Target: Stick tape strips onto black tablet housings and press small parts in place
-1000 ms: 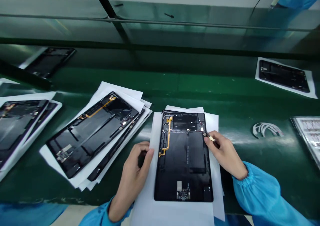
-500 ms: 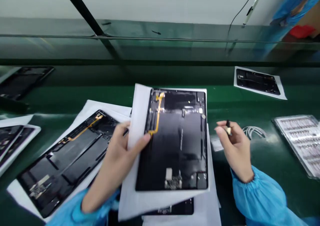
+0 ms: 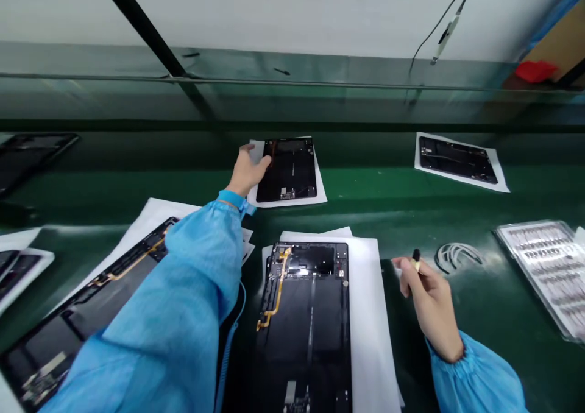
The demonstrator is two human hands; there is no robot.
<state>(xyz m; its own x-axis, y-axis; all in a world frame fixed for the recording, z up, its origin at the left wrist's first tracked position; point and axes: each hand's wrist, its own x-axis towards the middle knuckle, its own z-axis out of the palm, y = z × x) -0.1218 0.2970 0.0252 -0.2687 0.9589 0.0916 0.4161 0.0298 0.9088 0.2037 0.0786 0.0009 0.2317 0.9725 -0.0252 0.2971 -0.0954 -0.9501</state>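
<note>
My left hand (image 3: 248, 170) is stretched far forward, its thumb on the left edge of an opened tablet housing (image 3: 292, 169) lying on a white sheet (image 3: 320, 184). Nearer to me is another opened tablet housing (image 3: 329, 315), dark, with an orange flex cable (image 3: 278, 279) along its upper left. White paper (image 3: 370, 315) lies under it. To its right my right hand (image 3: 429, 297) is closed around a small cream-coloured piece with a black end (image 3: 416, 258); its exact kind is too small to tell.
Left of centre a further tablet housing (image 3: 114, 294) lies slanted, partly behind my left sleeve. White looped strips (image 3: 457, 256) and a clear tray of small parts (image 3: 542, 261) are at the right. Another housing (image 3: 457, 157) lies far right. A blue coiled cord (image 3: 226, 352) runs near me.
My left hand has carried the tablet housing and its sheet forward and away from me, uncovering the one beneath. My right hand keeps its small piece in nearly the same place.
</note>
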